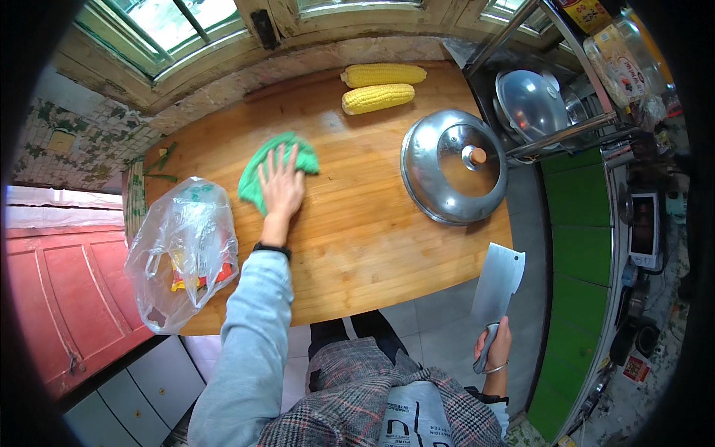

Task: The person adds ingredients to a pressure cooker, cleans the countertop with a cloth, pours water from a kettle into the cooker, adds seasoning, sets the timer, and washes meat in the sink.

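My left hand (281, 187) lies flat, fingers spread, on a green cloth (304, 159) on the wooden table (357, 223). At the lower right, my right hand (495, 349) grips the handle of a cleaver (497, 282); its broad blade points away from me, beside the table's right front corner. Two peeled corn cobs (384, 75) (379, 99) rest side by side near the table's back edge. A domed metal lid (455, 167) with a glass centre and a wooden knob sits at the table's right side.
A clear plastic bag (184, 246) with colourful packets stands at the table's left front. Green scraps (162, 159) lie at the back left corner. A metal rack (564, 131) with bowls is on the right, beyond it a counter over green cabinets (581, 257). Windows line the back.
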Motion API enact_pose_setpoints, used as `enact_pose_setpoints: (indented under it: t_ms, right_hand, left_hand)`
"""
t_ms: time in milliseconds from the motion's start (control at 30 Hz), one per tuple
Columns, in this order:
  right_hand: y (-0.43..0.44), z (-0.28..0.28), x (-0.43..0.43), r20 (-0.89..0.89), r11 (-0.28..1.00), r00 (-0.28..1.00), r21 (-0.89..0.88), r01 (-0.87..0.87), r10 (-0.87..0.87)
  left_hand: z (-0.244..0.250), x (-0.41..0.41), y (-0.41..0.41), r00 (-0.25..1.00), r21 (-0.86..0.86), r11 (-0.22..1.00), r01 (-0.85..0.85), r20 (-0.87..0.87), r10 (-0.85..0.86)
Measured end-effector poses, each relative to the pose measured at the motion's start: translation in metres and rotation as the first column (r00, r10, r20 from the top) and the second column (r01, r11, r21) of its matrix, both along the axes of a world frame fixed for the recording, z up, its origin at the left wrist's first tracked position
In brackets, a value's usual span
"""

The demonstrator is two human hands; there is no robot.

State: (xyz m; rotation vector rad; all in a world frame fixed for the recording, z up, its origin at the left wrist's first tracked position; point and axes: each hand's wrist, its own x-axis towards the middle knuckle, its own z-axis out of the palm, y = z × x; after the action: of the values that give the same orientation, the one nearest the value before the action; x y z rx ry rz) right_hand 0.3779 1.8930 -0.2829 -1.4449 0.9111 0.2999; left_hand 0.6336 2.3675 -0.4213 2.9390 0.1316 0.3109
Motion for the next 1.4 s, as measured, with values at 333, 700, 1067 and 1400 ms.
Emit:
enact_pose_setpoints:
  t_ms: [333,700,1067,1400]
  right_hand:
    - [0.010,0.006,0.017,0.059,0.999,0.998,0.032,0.003,-0.005]
    - [0.046,-0.002,0.048,0.047,0.996,0.999,0.082,-0.031,0.027]
    - [0.059,0.004,0.023,-0.011,1.000,1.000,0.009,-0.004,0.004]
    - [0.112,0.019,0.025,-0.199,0.985,0.979,-0.154,-0.075,0.043]
  left_hand:
    - [0.037,-0.196,-0.145,0.639,-0.457,0.613,0.645,-0.118,-0.760]
    - [0.053,-0.225,-0.029,0.946,-0.115,0.977,0.182,-0.250,-0.205]
    - [-0.011,0.070,0.048,0.954,-0.076,0.957,-0.280,0.086,0.286]
    - [-0.026,0.102,0.247,0.516,-0.181,0.503,-0.845,-0.029,0.856]
